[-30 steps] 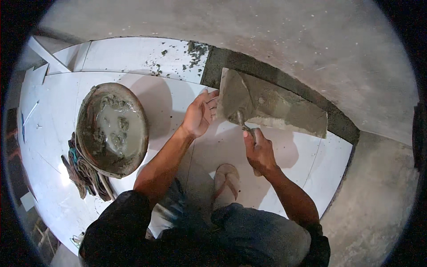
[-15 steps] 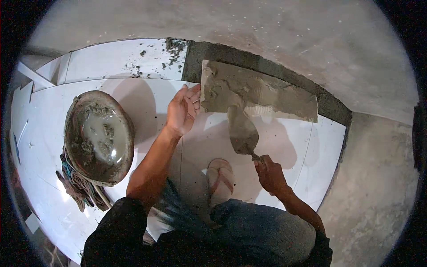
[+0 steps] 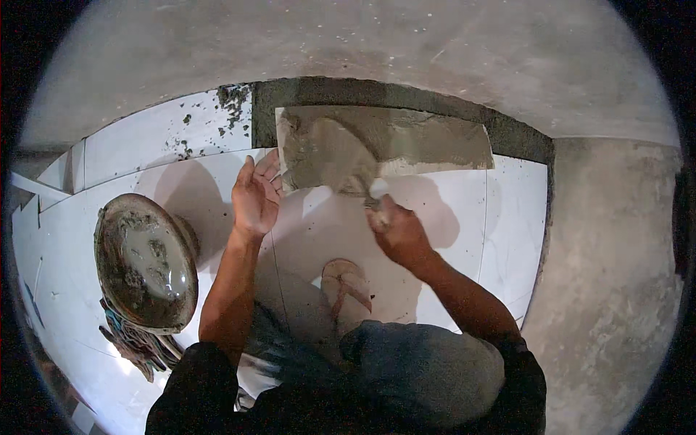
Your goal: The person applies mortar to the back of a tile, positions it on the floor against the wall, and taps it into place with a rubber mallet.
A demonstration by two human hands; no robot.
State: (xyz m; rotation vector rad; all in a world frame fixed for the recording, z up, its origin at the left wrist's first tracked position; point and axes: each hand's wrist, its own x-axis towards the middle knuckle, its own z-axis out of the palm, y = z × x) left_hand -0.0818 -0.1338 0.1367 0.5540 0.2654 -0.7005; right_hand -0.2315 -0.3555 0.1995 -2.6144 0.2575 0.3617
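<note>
Our right hand [image 3: 397, 228] is closed around the trowel [image 3: 337, 156], its blade over the cement-coated tile [image 3: 438, 141]. Our left hand [image 3: 257, 196] is open, palm up, its fingers at the tile's left end; we cannot tell whether they touch it. The tile is ahead of us, near the cement strip [image 3: 312, 91] along the wall [image 3: 362, 36].

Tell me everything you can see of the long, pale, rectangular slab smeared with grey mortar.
The long, pale, rectangular slab looks like tile, its upper face mostly covered in uneven, wet-looking grey mortar, paler along the lower edge. It extends crosswise beside a dark grey mortar bed. The left hand is open at its left end; contact is unclear. A mortar-coated, broad-bladed trowel in the right hand overlaps its left half.
</note>
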